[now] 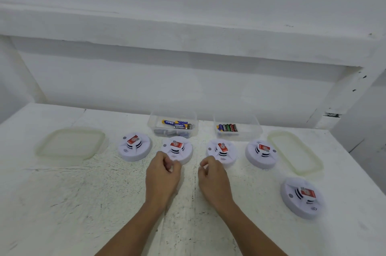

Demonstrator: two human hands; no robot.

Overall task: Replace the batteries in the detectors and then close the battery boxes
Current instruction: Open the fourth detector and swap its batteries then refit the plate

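- Counter (83, 203): white, scuffed surface, backed by a white wall (188, 84).
- Four white round detectors stand in a row towards the back: first detector (134, 147), second detector (184, 154), third detector (221, 150) and fourth detector (261, 153). Each carries a red label on its raised centre.
- Fifth detector (301, 197) sits apart, nearer and to the right.
- Left tub (151, 128), clear plastic, is just behind the second detector and holds loose batteries (177, 125).
- Right tub (257, 130) is behind the third and fourth detectors, with a second lot of batteries (227, 127) lying side by side.
- Left lid (71, 143) lies flat at the far left; right lid (294, 153) lies beside the fourth detector.
- Left hand (163, 172): fingers curled, at the near rim of the second detector. Contents cannot be determined.
- Right hand (213, 176): fingers curled, at the near rim of the third detector. Contents likewise cannot be determined; the picture is blurred there.
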